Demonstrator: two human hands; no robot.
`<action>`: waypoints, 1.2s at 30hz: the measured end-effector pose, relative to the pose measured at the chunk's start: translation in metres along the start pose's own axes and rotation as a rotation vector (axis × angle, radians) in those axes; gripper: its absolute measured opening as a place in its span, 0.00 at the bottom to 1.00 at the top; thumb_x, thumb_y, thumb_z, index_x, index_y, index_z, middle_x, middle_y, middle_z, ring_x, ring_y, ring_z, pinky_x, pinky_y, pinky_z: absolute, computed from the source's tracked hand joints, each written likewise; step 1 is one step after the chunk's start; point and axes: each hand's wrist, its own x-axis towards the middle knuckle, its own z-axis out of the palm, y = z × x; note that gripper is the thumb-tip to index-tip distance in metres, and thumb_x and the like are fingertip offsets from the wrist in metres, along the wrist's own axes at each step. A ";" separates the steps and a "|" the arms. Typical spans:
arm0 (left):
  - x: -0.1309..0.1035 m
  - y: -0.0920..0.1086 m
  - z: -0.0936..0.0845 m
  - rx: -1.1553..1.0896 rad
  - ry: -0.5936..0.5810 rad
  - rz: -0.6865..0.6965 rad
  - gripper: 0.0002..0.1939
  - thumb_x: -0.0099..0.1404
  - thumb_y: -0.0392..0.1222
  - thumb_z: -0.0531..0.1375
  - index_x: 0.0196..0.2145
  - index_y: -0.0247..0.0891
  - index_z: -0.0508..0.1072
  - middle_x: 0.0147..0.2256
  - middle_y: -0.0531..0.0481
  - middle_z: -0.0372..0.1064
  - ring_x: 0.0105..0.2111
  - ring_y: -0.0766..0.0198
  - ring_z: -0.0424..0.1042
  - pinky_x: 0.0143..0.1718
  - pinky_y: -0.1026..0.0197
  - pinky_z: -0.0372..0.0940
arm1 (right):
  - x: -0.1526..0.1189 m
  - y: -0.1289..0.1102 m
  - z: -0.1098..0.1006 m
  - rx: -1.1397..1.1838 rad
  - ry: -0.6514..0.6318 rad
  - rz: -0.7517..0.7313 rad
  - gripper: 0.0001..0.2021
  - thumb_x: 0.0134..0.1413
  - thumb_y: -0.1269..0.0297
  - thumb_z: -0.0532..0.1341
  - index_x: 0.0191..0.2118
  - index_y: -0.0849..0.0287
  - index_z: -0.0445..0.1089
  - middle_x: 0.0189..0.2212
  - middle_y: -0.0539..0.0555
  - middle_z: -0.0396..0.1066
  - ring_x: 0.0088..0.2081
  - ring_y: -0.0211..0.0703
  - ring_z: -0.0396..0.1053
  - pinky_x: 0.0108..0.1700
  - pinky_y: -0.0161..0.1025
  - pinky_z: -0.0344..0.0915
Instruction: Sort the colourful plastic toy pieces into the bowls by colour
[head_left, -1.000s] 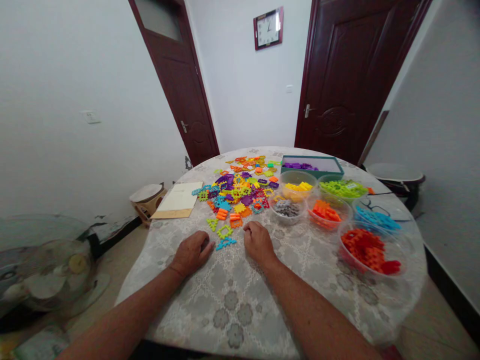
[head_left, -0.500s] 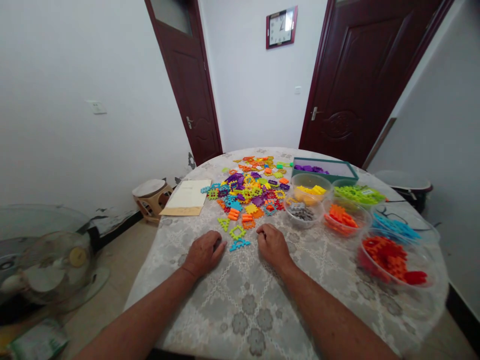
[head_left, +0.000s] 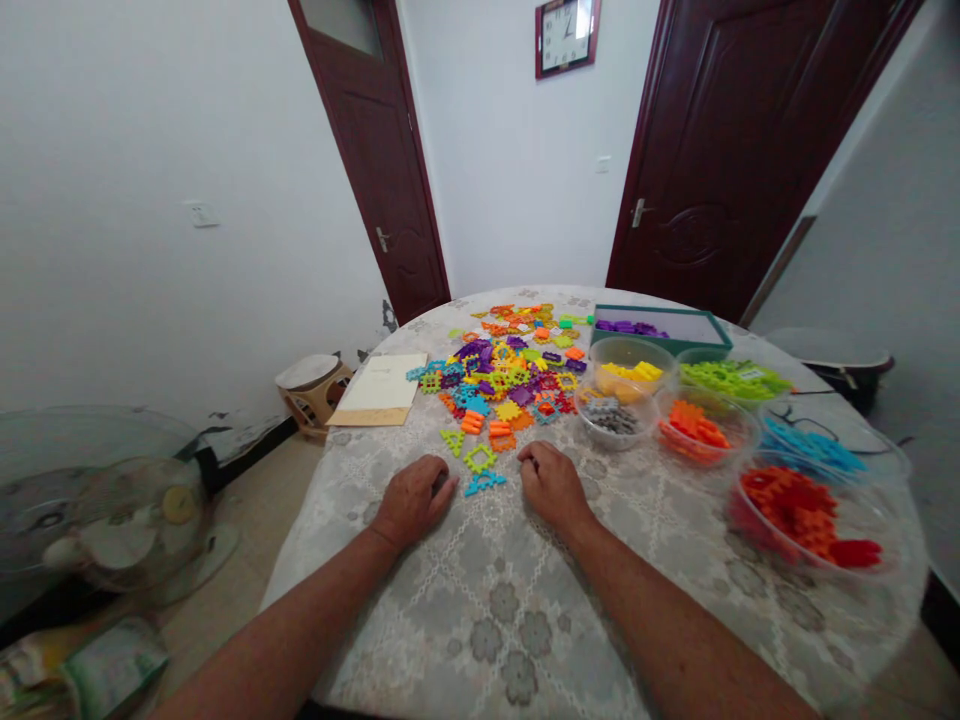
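My left hand rests on the patterned tablecloth, its fingers curled under and the thumb lying along the side. Across from it, my right hand lies on the cloth in a loose fist. Nothing shows in either hand. Between them are a flat blue toothed plastic piece and a lime-green square frame piece. A small green triangle piece sits just beyond my left hand. Farther out, a heap of mixed interlocking plastic pieces in many colours spreads over the middle of the table.
At right stand clear bowls with sorted pieces: red, blue, orange, grey, yellow and green. Behind them is a green-edged box with purple pieces. A paper sheet lies at left.
The whole view has shifted slightly as the head moved. Both hands keep their places on the cloth, and the pieces lie as before.
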 end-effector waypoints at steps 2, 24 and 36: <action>0.000 0.001 -0.001 -0.001 -0.005 -0.008 0.11 0.74 0.48 0.53 0.37 0.40 0.70 0.33 0.48 0.70 0.33 0.60 0.70 0.38 0.58 0.63 | 0.000 0.000 0.000 -0.001 -0.010 -0.006 0.10 0.56 0.75 0.55 0.35 0.59 0.73 0.34 0.55 0.74 0.39 0.45 0.72 0.45 0.37 0.62; 0.034 0.007 0.014 -0.044 -0.258 0.138 0.20 0.71 0.38 0.53 0.57 0.52 0.71 0.43 0.47 0.72 0.35 0.59 0.75 0.33 0.61 0.67 | -0.006 -0.013 0.000 -0.196 -0.140 -0.019 0.10 0.59 0.74 0.57 0.41 0.55 0.73 0.40 0.54 0.75 0.42 0.44 0.72 0.46 0.37 0.64; 0.040 -0.005 0.012 0.013 0.104 0.166 0.17 0.72 0.54 0.53 0.49 0.42 0.71 0.55 0.38 0.66 0.50 0.50 0.74 0.52 0.50 0.71 | 0.001 -0.011 0.006 -0.299 -0.123 -0.016 0.10 0.59 0.70 0.59 0.44 0.54 0.74 0.42 0.52 0.75 0.43 0.43 0.73 0.44 0.37 0.65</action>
